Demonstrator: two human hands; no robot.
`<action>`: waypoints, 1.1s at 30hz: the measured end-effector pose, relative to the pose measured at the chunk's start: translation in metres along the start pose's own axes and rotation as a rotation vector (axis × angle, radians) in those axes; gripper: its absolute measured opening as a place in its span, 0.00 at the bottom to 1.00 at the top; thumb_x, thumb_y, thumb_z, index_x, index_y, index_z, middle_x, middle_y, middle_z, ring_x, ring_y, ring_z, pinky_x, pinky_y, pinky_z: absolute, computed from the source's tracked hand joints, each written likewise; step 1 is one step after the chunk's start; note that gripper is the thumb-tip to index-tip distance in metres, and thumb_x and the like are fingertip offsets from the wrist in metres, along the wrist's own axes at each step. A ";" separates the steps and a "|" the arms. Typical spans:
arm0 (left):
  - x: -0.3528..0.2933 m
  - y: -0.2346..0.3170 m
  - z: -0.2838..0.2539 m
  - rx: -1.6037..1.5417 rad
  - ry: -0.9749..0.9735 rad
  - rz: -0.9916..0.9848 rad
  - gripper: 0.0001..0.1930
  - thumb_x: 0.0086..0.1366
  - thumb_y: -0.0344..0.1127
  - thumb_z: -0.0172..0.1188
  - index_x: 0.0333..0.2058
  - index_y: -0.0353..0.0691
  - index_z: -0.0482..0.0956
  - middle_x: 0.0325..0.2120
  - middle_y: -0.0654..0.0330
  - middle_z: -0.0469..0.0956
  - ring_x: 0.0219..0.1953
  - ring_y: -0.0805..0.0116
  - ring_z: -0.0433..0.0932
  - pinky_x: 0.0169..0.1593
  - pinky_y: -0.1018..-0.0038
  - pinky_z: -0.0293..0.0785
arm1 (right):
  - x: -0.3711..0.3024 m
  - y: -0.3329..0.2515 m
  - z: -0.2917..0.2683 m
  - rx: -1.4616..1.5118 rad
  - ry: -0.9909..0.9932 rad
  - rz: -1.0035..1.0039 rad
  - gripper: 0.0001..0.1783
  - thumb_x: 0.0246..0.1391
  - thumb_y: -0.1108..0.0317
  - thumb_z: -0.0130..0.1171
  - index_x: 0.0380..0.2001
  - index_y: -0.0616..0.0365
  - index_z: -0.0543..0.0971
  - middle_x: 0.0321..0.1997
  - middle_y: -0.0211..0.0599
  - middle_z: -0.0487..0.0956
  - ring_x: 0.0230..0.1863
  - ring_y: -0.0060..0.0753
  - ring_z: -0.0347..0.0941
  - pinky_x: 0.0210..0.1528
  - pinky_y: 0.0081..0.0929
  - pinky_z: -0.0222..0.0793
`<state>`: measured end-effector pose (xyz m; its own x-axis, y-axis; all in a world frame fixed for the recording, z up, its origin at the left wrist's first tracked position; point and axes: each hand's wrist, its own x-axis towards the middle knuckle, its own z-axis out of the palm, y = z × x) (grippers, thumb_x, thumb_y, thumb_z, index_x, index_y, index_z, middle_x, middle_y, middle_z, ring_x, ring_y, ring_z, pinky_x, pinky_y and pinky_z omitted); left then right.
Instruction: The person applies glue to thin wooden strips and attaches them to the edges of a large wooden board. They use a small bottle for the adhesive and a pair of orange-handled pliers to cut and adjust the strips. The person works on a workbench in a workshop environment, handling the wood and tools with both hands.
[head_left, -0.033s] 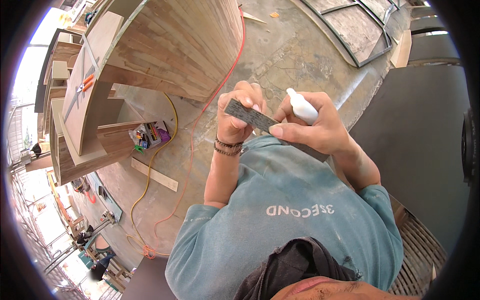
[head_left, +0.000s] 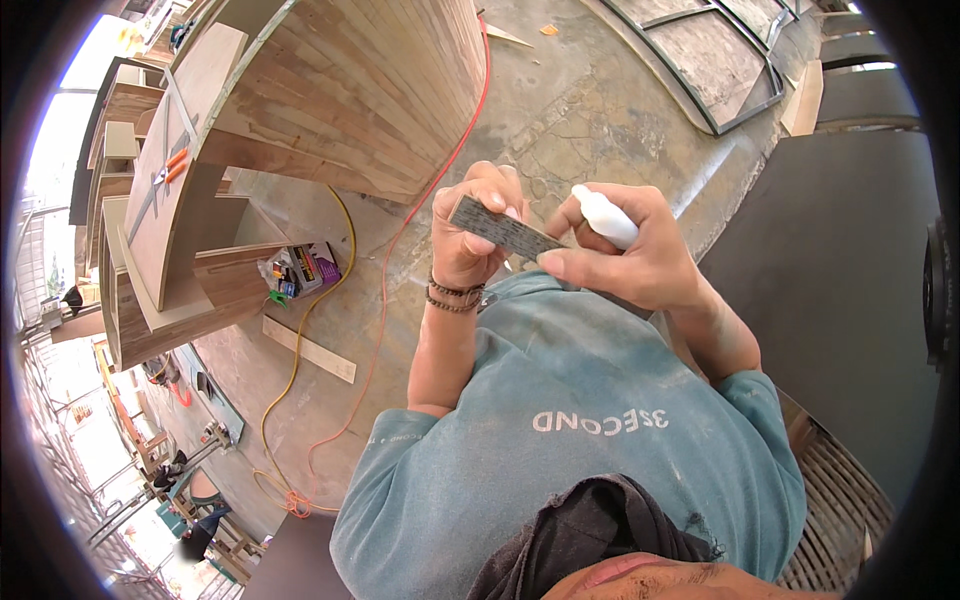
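**Grey strip (head_left: pixel 500 228) in both hands, white bottle (head_left: pixel 610 222) tucked in the right**

Strip sits mid-frame, just above your teal shirt (head_left: pixel 600 370). Its lower-right end goes under your right thumb; can't tell where it stops. Your left hand (head_left: pixel 465 240) pinches the upper-left part, thumb on the near face, other fingers partly hidden behind. Your right hand (head_left: pixel 645 255) has the thumb pressed on the strip near its right end and the fingers curled around the bottle; bottle base is lost in your palm. Fingertips under the strip: can't make out.

Strip's long axis slants from upper left down to lower right, mottled face toward the camera. Bottle lies roughly along the same slant, narrow tip pointing upper left.

Dark panel (head_left: pixel 830 260) is cut off by the right rim. Slatted wooden piece (head_left: pixel 330 110) runs out of the top edge. Boxed items (head_left: pixel 300 270) at left are too small to tell. Far-left background is glare and blur.
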<state>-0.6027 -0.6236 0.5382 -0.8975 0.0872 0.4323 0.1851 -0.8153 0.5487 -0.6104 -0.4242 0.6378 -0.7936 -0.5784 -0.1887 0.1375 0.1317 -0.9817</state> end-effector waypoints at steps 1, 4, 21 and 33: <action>0.000 0.003 0.001 0.076 0.026 -0.018 0.21 0.55 0.44 0.79 0.40 0.36 0.84 0.34 0.62 0.75 0.33 0.70 0.73 0.34 0.73 0.72 | 0.001 0.004 0.002 -0.084 0.074 -0.151 0.13 0.47 0.71 0.76 0.36 0.61 0.84 0.27 0.27 0.79 0.27 0.16 0.72 0.29 0.21 0.64; -0.001 0.008 0.002 0.299 0.076 -0.026 0.22 0.52 0.42 0.80 0.40 0.33 0.85 0.35 0.60 0.76 0.34 0.71 0.75 0.35 0.75 0.73 | 0.006 0.012 0.011 -0.333 0.239 -0.486 0.17 0.43 0.71 0.77 0.38 0.60 0.84 0.32 0.35 0.83 0.31 0.29 0.81 0.32 0.25 0.74; -0.002 0.013 0.025 0.335 0.202 -0.134 0.19 0.60 0.41 0.75 0.43 0.31 0.84 0.43 0.55 0.82 0.45 0.69 0.81 0.50 0.73 0.79 | 0.009 0.018 0.011 -0.367 0.304 -0.541 0.12 0.43 0.73 0.76 0.32 0.62 0.83 0.27 0.36 0.82 0.27 0.26 0.80 0.29 0.25 0.72; 0.007 0.021 0.050 0.527 0.377 -0.383 0.16 0.68 0.33 0.68 0.48 0.28 0.83 0.40 0.53 0.86 0.45 0.65 0.85 0.51 0.70 0.82 | -0.003 0.035 -0.002 -0.149 0.259 -0.067 0.23 0.48 0.63 0.79 0.45 0.63 0.85 0.22 0.16 0.72 0.24 0.06 0.60 0.25 0.13 0.53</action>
<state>-0.5850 -0.6114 0.5879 -0.9964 0.0303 -0.0795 -0.0850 -0.3770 0.9223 -0.6042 -0.4167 0.6041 -0.9252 -0.3682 -0.0923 0.0065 0.2277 -0.9737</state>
